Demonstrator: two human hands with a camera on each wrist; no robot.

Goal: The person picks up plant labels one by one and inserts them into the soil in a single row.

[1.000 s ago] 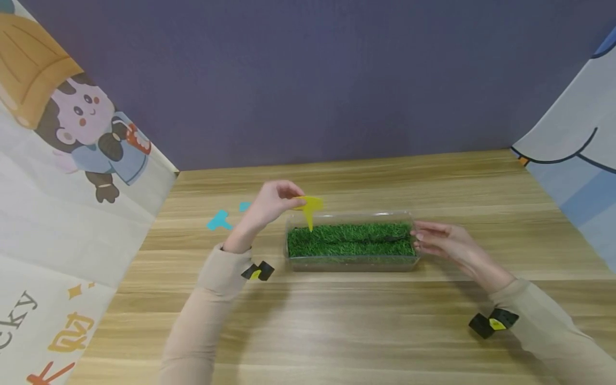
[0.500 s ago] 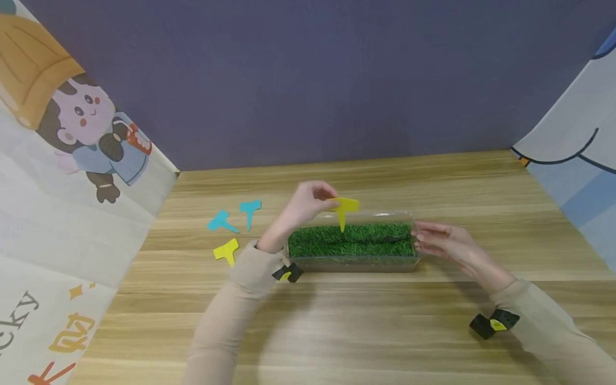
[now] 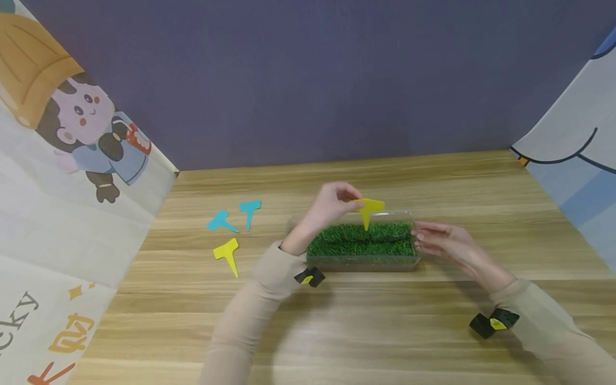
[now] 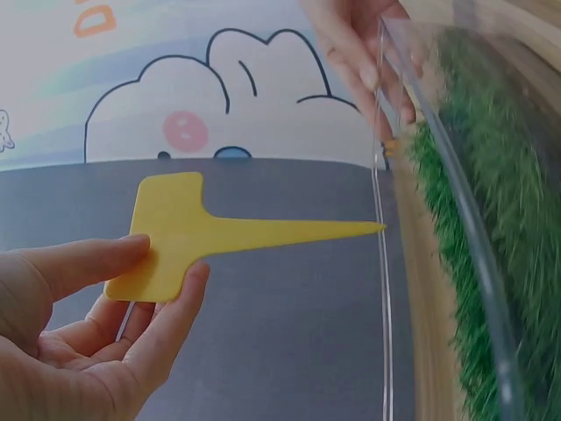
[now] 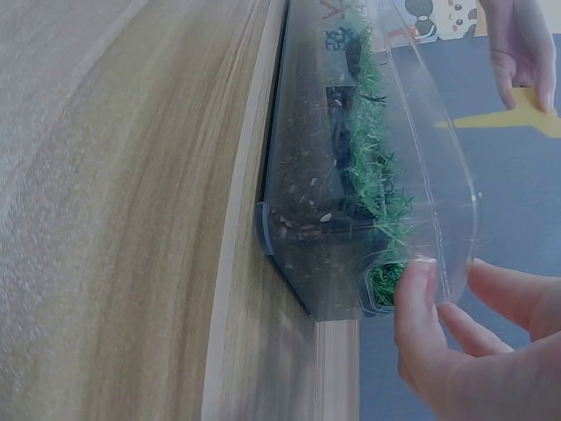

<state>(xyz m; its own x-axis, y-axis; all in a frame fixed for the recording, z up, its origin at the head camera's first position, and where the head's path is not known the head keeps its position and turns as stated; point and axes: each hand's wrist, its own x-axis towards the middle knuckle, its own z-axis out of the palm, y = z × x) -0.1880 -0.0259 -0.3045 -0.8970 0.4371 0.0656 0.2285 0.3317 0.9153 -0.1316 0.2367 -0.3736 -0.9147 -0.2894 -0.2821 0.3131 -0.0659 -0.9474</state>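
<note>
My left hand (image 3: 334, 202) pinches a yellow T-shaped plant label (image 3: 372, 205) by one side of its wide head. Its pointed stem hangs down above the back strip of green artificial grass (image 3: 366, 248). The left wrist view shows thumb and fingers on opposite faces of the label (image 4: 171, 237). That grass lies in a long clear plastic box (image 3: 356, 265). At the box's right end, the fingers of my right hand (image 3: 447, 243) touch the outside of the wall. Through the clear side, the right wrist view shows brown soil-like filling (image 5: 302, 189) under the grass.
Two blue labels (image 3: 220, 220) and another yellow label (image 3: 227, 250) lie flat on the wooden table (image 3: 366, 321), left of the box. A dark blue panel (image 3: 308, 80) rises behind the table. Printed sheets with cartoon figures stand at both sides.
My left hand has carried the yellow label to the right above the box, from its left end to past the middle. My right hand and the box have stayed put.
</note>
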